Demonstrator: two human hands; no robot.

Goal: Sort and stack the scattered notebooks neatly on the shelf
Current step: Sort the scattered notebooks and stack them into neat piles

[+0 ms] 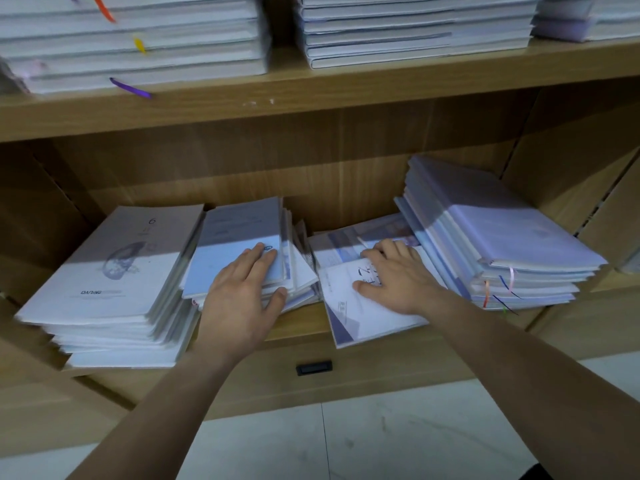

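Probably a stationery shop or stockroom: wooden shelving packed with many stacks of identical wrapped notebooks, above a tiled floor.

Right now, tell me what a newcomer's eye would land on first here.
Two bare hands meet in the middle of the lower shelf. The left hand lies flat on a slumped blue notebook pile, and the right hand presses a skewed white notebook at the shelf's front edge. To their right, a tall stack trails coloured ribbons.
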